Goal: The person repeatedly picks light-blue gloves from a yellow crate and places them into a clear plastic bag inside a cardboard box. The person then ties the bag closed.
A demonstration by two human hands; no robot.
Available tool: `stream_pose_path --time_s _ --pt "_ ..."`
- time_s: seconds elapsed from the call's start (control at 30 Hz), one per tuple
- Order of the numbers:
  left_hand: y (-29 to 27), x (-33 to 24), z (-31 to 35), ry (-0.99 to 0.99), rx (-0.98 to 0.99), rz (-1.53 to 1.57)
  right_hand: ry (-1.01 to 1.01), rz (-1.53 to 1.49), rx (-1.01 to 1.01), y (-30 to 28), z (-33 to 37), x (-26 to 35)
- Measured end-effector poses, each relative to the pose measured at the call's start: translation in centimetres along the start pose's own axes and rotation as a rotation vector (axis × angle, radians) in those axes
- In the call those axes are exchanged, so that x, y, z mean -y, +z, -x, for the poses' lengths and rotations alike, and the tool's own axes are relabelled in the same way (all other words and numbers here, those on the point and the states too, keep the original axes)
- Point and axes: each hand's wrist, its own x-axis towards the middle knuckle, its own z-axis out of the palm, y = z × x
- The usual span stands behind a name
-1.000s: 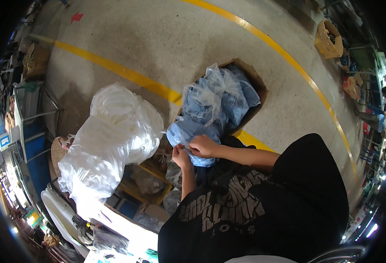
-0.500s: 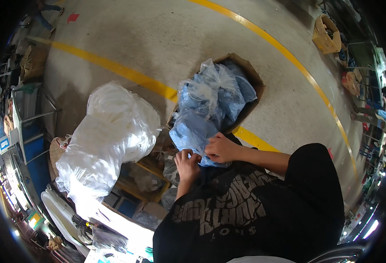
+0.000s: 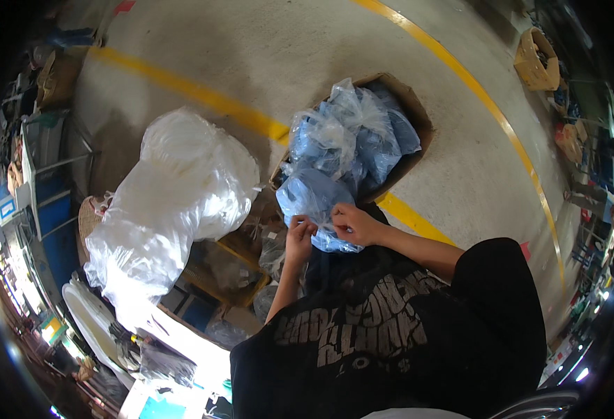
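Observation:
A clear plastic bag with light blue contents lies in front of me at the near end of an open cardboard box. My left hand is closed in a pinch on the bag's gathered plastic, at its left side. Close beside it, my right hand pinches the same bunched film, fingers curled. More clear bags of blue contents fill the box, one with a twisted top. What the blue contents are cannot be made out through the plastic.
To the left stands a large white translucent plastic bag, bulging and tall. Below it are a yellow-edged crate and a bright white surface. Yellow lines cross the concrete floor. At the far right stands another cardboard box.
My hands have moved slightly apart and up, drawing the bag's film between them. The whole view has shifted a little with my head.

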Motion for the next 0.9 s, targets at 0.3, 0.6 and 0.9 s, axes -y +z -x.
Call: stream_pose_path --time_s 0.3,0.6,0.9 --pt "-1.9 -3.0 2.1 0.15 0.341 -0.308 -0.119 0.272 0.104 1.5 -0.4 2.3" --pt "-1.4 0.3 -0.6 0.17 0.409 -0.583 -0.152 0.533 0.149 -0.8 0.6 -2.2" --pt "2.1 -0.6 2.0 -0.266 -0.057 0.141 -0.154 0.434 0.045 2.5 -2.6 1.9"
